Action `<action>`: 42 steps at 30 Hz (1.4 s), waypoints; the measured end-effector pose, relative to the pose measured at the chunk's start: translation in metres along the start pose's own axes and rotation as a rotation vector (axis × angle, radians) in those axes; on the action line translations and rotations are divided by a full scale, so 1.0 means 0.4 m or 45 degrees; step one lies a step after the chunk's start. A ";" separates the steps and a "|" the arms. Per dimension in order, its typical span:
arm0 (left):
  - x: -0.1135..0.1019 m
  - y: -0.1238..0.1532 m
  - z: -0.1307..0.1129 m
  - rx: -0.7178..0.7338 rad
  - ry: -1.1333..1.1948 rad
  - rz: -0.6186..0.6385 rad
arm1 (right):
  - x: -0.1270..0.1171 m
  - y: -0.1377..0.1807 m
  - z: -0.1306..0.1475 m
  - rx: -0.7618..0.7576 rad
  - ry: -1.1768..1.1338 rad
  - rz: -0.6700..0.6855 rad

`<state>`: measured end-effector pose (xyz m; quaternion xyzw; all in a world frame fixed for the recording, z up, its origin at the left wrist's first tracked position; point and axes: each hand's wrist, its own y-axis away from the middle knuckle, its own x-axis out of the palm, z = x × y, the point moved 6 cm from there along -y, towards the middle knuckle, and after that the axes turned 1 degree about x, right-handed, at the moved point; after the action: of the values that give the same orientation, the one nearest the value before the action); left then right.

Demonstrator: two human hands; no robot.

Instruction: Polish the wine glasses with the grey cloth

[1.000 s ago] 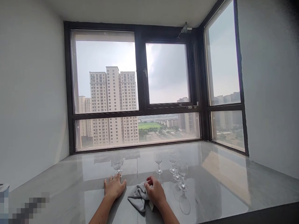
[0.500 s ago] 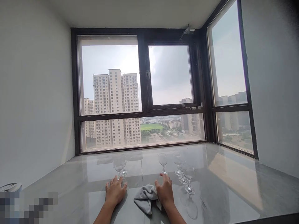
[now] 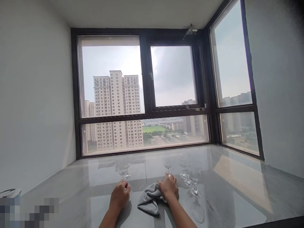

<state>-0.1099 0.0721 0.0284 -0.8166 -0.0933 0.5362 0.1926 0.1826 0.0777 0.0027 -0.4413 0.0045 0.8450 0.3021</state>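
Note:
My left hand (image 3: 120, 193) is closed at the foot of a clear wine glass (image 3: 122, 171). Its fingers hide the lower stem and base. Close behind stands another wine glass (image 3: 127, 164). My right hand (image 3: 169, 187) curls over the edge of a crumpled grey cloth (image 3: 150, 199), which bunches out to its left. Beyond the right fingertips is an upright wine glass (image 3: 167, 162), its base hidden by the hand. To the right, several more upright wine glasses stand in a slanting row, the nearest glass (image 3: 195, 177) the largest in view.
The glossy grey tiled ledge (image 3: 71, 190) runs back to a dark-framed window (image 3: 144, 118). Walls close off both sides. At the left edge sits a partly visible container (image 3: 10, 192), with a pixelated patch below it.
My left hand's spread fingers have closed in at the glass foot. My right hand has curled more, and the cloth beside it has shifted and folded differently. The view has moved slightly.

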 end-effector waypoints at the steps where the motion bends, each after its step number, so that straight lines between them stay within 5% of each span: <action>1: 0.002 -0.001 -0.003 0.015 0.015 0.002 | 0.003 0.000 0.001 -0.014 0.022 0.008; 12: 0.031 0.002 -0.035 0.186 0.251 0.051 | 0.010 0.009 0.013 -0.149 0.159 0.091; 30: 0.036 -0.003 -0.031 0.190 0.343 -0.026 | 0.024 0.071 0.055 -0.521 0.008 0.440; 42: 0.058 0.054 -0.128 0.440 0.343 0.391 | -0.005 0.145 0.103 -0.910 -0.392 0.720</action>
<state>-0.0551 0.0500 0.0180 -0.8402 0.1511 0.4534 0.2561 0.1229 0.0406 0.0144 -0.3689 -0.2112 0.8981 -0.1130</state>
